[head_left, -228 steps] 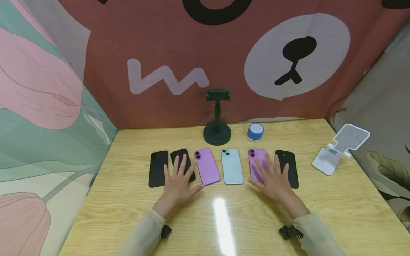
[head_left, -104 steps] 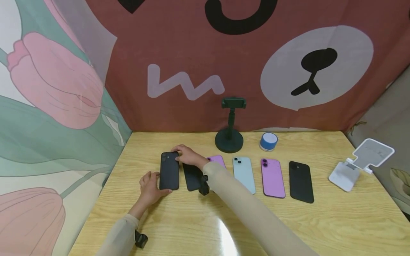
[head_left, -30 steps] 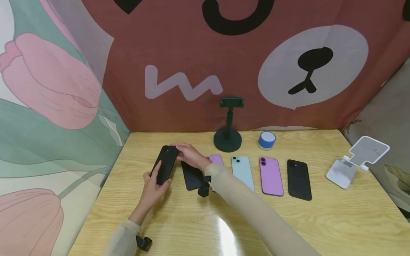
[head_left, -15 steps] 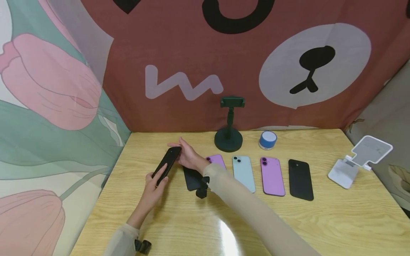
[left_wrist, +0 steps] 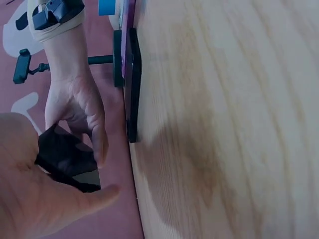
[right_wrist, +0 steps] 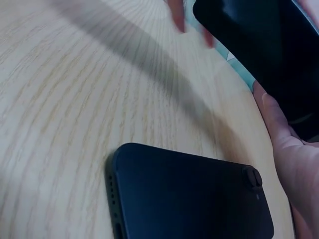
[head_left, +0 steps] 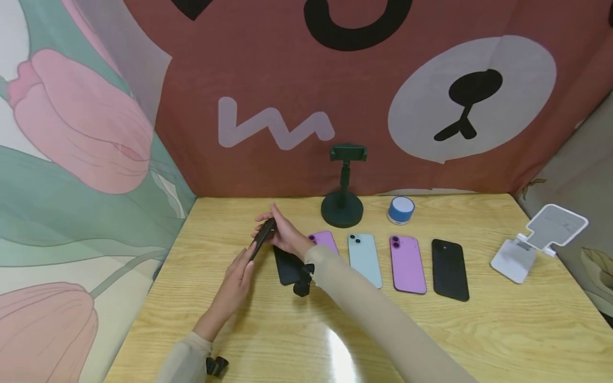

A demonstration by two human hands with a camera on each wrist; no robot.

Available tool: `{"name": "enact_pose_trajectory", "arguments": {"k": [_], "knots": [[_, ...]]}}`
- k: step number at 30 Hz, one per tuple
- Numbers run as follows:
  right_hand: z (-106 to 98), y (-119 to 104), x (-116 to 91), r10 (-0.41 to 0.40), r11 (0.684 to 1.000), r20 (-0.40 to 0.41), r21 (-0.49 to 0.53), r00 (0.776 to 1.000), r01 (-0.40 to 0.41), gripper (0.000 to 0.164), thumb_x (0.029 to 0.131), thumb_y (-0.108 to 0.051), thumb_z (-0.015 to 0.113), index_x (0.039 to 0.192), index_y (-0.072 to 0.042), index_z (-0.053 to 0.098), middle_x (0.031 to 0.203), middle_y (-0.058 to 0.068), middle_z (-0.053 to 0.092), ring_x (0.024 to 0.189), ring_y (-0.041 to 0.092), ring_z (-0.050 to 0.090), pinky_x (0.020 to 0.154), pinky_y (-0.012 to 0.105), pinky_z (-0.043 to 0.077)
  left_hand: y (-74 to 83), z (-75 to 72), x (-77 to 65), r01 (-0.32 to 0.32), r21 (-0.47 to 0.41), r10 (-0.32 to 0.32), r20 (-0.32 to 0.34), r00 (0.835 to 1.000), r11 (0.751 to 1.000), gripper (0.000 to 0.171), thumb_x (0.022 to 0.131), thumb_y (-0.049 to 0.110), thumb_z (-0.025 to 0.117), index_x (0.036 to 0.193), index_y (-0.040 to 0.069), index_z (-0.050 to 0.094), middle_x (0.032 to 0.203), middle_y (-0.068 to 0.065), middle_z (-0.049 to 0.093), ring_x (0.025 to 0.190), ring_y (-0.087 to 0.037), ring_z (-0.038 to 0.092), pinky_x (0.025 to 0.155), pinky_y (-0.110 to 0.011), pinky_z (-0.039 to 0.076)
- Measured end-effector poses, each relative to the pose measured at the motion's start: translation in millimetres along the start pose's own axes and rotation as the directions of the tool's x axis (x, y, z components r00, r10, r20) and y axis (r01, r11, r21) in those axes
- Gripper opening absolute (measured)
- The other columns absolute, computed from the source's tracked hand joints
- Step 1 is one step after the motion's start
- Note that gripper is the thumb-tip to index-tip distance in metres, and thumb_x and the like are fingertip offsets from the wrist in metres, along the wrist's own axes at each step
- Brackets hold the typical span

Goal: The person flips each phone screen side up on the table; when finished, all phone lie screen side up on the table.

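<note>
A black smartphone (head_left: 263, 238) is held tilted almost on edge above the left side of the wooden table (head_left: 249, 340). My left hand (head_left: 234, 279) grips its lower end between thumb and fingers. My right hand (head_left: 286, 234) is round the upper end, with fingertips showing on the far side. In the right wrist view the held phone's dark face (right_wrist: 264, 45) shows, beside blurred fingers (right_wrist: 177, 15). Another black smartphone (right_wrist: 189, 194) lies below with its camera side up, partly covered by my right arm in the head view.
To the right lie a purple phone (head_left: 325, 239), a light blue phone (head_left: 364, 260), a second purple phone (head_left: 407, 266) and a black phone (head_left: 450, 271). Behind stand a dark green phone stand (head_left: 342, 207) and a blue-white cylinder (head_left: 400, 210). A white folding stand (head_left: 514, 260) is far right.
The leftmost black phone has been lifted off the table and turned from back-up to nearly edge-on. My right hand's fingers have moved round behind its upper end.
</note>
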State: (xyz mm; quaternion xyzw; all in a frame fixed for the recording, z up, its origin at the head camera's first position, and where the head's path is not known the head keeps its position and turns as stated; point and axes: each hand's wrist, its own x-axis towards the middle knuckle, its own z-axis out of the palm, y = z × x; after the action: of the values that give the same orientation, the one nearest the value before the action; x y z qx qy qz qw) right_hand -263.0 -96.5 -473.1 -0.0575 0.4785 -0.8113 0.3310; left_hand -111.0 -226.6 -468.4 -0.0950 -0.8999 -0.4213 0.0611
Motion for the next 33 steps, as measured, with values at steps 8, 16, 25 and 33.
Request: {"name": "enact_pose_trajectory", "arguments": {"k": [8,16,25,33], "knots": [[-1,1,0,-0.009,1.0,-0.018,-0.001,1.0,0.009,0.076,0.093,-0.066,0.029,0.123,0.0,0.053,0.086,0.009,0.061,0.081,0.024,0.068,0.066,0.031,0.054,0.2,1.7,1.2,-0.072,0.188,0.082,-0.044,0.996,0.979,0.049,0.1,0.007,0.043,0.147,0.016,0.035,0.142,-0.028,0.037,0.129,-0.045,0.038,0.098,-0.061,0.034],[-1,0,-2,0.008,1.0,-0.009,-0.017,1.0,-0.008,0.08,0.095,-0.064,0.024,0.138,0.001,0.04,0.088,0.009,0.06,0.089,0.029,0.066,0.069,0.033,0.053,0.4,-1.5,3.4,-0.072,0.231,0.084,-0.044,0.996,0.97,0.048,0.1,0.006,0.044,0.146,0.014,0.036,0.14,-0.026,0.041,0.126,-0.042,0.042,0.097,-0.057,0.038],[-3,1,-4,0.011,1.0,0.014,0.021,1.0,-0.011,0.073,0.098,-0.059,0.019,0.144,-0.006,0.037,0.098,0.01,0.056,0.083,0.021,0.063,0.095,0.047,0.044,-4.5,-5.9,4.3,-0.011,0.125,0.025,-0.111,0.994,0.992,0.044,0.103,0.01,0.036,0.147,0.012,0.034,0.134,-0.027,0.049,0.112,-0.043,0.054,0.087,-0.054,0.048],[-6,0,-6,0.032,0.999,0.032,0.001,0.999,-0.032,0.06,0.102,-0.048,0.019,0.15,-0.012,0.027,0.127,0.023,0.048,0.098,0.029,0.061,0.103,0.052,0.035,-9.9,-6.7,4.2,0.063,-0.027,-0.066,-0.161,0.985,0.998,0.042,0.104,0.015,0.031,0.146,0.012,0.033,0.131,-0.035,0.045,0.091,-0.045,0.063,0.067,-0.043,0.056]]}}
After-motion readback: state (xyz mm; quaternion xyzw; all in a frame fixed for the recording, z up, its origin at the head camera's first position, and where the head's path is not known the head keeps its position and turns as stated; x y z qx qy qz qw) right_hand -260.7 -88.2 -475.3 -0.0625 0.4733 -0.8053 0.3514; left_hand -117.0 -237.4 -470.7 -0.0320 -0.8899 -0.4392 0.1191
